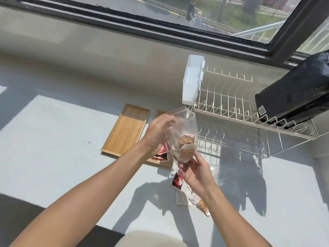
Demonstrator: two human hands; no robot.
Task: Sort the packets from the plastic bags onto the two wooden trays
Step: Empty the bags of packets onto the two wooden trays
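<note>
Presently a clear plastic bag point(183, 132), limp, light and slippery, is held above the surface by the left hand point(156, 134) closed near its mouth and the right hand point(195, 169) pinching its bottom, where brown packets point(186, 141) sit, best gripped through the film.

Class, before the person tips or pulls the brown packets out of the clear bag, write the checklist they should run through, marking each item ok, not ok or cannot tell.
1. Bag held: ok. The left hand is at the mouth of the clear bag; the right hand pinches its bottom.
2. Bag mouth open: cannot tell.
3. Brown packets still inside: ok.
4. Free tray ready: ok. The left wooden tray is bare.
5. Other tray: ok. The right wooden tray holds red packets.
6. Counter cleared: not ok. Loose packets lie off the trays.
</note>
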